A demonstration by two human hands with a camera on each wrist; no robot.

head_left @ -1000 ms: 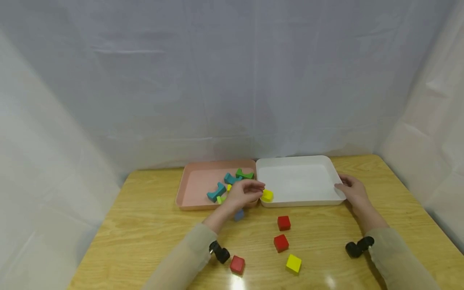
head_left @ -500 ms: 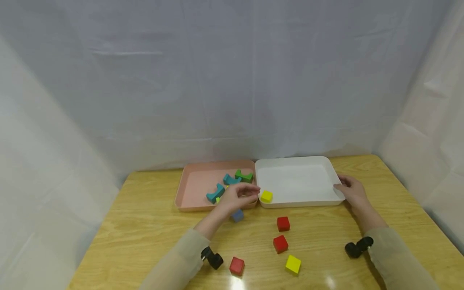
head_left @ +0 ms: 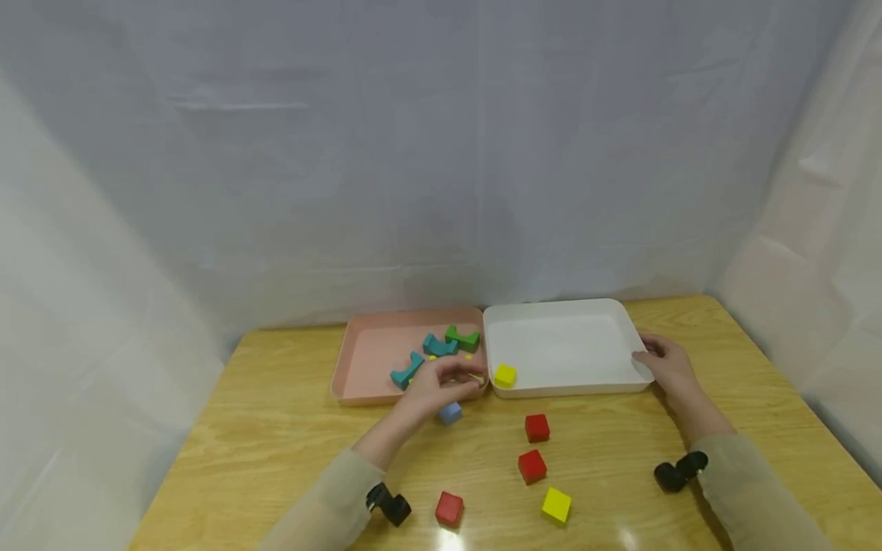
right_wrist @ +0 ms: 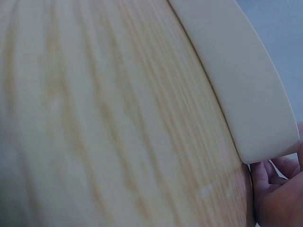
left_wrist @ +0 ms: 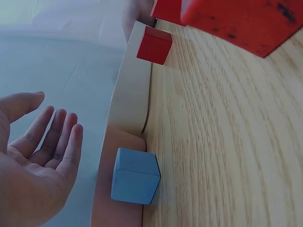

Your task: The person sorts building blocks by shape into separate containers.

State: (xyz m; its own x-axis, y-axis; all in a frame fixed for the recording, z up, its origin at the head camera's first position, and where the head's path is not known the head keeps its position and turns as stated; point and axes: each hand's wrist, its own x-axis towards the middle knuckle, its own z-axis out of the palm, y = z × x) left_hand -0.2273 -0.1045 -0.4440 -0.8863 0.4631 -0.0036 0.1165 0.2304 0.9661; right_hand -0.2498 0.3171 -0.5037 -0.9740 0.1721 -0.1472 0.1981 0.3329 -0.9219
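Note:
My left hand [head_left: 437, 386] hovers over the near right part of the pink tray [head_left: 365, 356], fingers relaxed and gently bent. Nothing lies in it, as the left wrist view shows its palm [left_wrist: 35, 179]. Beneath and behind it are two teal notched blocks [head_left: 408, 371], a green notched block [head_left: 462, 338] and small yellow bits, partly covered by the hand. At the right end of the white tray [head_left: 565, 344], my right hand [head_left: 668, 367] grips the rim, thumb on top. A yellow cube [head_left: 505, 376] sits in that tray's near left corner.
A blue cube [head_left: 451, 413] stands on the wooden table just in front of the pink tray. Nearer me lie three red cubes [head_left: 537, 428] and a yellow cube [head_left: 556, 505]. A pale curtain [head_left: 413, 153] closes off the back and sides.
My left hand has drawn back leftward from the yellow cube in the white tray's corner to above the pink tray. The right hand keeps its place on the white tray.

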